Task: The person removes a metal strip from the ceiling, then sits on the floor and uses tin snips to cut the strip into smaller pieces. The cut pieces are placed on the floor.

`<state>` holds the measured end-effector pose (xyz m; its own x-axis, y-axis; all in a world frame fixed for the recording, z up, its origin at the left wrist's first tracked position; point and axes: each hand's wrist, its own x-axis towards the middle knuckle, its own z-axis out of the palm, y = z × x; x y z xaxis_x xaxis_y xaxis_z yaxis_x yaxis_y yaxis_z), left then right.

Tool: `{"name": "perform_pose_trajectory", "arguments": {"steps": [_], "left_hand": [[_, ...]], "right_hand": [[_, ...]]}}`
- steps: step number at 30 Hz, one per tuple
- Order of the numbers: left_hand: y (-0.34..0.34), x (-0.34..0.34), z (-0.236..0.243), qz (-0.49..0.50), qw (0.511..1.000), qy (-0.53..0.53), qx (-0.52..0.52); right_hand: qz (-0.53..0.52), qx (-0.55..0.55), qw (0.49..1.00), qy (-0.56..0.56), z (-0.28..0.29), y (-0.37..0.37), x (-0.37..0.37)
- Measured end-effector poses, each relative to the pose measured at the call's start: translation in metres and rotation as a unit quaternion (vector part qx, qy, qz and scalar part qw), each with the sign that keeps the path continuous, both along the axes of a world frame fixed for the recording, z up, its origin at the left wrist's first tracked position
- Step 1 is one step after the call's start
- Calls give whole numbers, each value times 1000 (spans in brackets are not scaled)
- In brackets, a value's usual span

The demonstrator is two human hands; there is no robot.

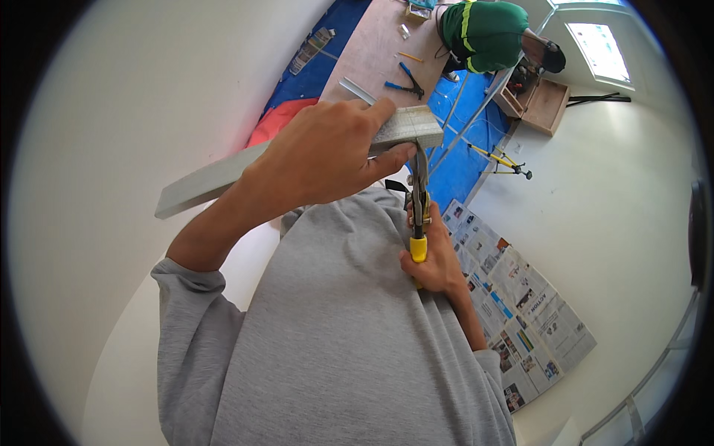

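Note:
A long pale-grey metal channel [208, 175] lies slantwise across my front, its squared end to the right of my left hand. My left hand [327, 149] is closed around it near that end, fingers over the top and thumb along the near side. Below it, my right hand [437, 256] grips a pair of metal snips [419, 201] by the yellow handles. The snips point upward, with their jaws against the near edge of the channel's end. Whether the blades are closed on the metal is hard to make out.
Beyond my hands, a wooden board [372, 52] carries a blue-handled tool [407, 83] and a pencil [410, 56]. A co-worker in a green shirt [494, 33] bends at the far right. Blue sheeting [465, 111], an open wooden box [545, 106], a yellow tripod [506, 160] and newspaper sheets [520, 312] lie around.

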<state>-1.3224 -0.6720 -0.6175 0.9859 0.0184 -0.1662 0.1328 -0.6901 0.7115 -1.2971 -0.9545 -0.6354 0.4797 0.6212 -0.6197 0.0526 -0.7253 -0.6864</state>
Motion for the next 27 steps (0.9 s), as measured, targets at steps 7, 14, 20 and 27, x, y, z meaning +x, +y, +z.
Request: {"name": "perform_pose_trajectory", "arguments": {"steps": [7,14,20,27], "left_hand": [[-2,8,-1,-20,1000,-17,14],[0,18,1,-46,998,19,24],[-2,25,-6,-90,993,72,38],[0,37,-27,-111,989,76,53]], "right_hand": [[3,18,999,32,-9,-4,-4],[-8,78,996,36,-18,2,-4],[-30,91,993,64,-22,0,-3],[-35,59,990,124,-37,0,5]]}}
